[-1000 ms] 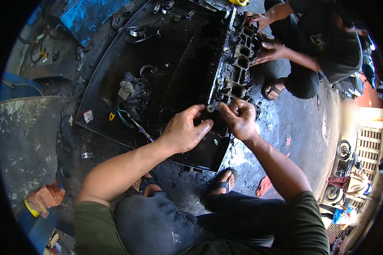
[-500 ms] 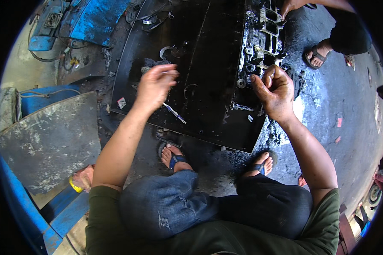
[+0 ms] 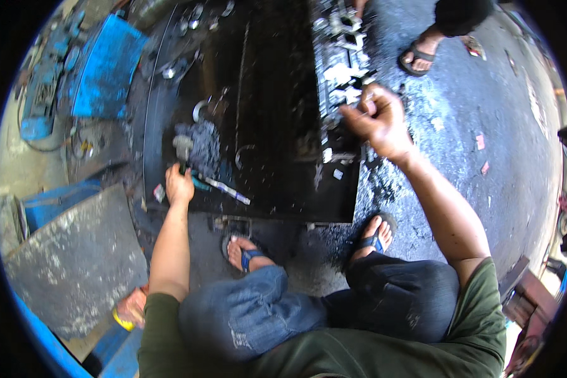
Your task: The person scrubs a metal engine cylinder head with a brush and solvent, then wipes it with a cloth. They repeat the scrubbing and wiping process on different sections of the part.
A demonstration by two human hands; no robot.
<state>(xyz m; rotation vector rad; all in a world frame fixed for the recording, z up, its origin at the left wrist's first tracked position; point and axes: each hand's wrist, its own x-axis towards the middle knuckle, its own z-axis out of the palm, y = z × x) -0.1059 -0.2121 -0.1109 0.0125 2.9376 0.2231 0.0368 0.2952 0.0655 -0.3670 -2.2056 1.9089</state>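
My left hand is at the near left of a black sheet-metal panel, its fingers round the dark handle of a hammer with a blocky grey head. A crumpled dark rag lies against that head. Beside my wrist is a thin white stick-like item. My right hand is raised, fingers curled and thumb against them, by the near end of an oily metal engine part, which looks like a cylinder head. Whatever is in those fingers is too blurred to make out.
Curved bearing shells and other small metal parts lie on the panel. Another person's sandalled foot stands beyond the engine part, on the oily floor. Blue machinery is far left, a worn grey sheet near left.
My left hand has moved left and nearer to me, and taken hold of the hammer's handle. The right hand stays curled near the engine part. The whole view has shifted.
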